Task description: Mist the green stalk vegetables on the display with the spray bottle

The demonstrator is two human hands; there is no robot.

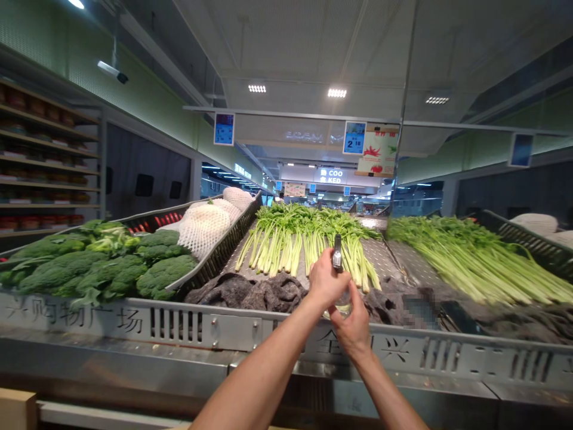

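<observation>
In the head view my left hand [329, 276] is closed around the neck of what looks like a spray bottle, its dark and grey head [337, 254] pointing away from me. Just below, my right hand [353, 322] curls its fingers round the lower, see-through part, which is mostly hidden. Beyond both hands, bunches of celery [286, 248] lie side by side, leaves to the back and pale stalks toward me. A dark, crumpled cloth [259, 292] runs along the front of the display, behind and beside my hands.
Broccoli [107, 266] is heaped at the left, with produce in white foam nets [206, 227] behind it. A black divider [224, 254] separates them from the celery. A grey metal rail [188, 325] borders the front. At right, a mirror [474, 179] reflects the display.
</observation>
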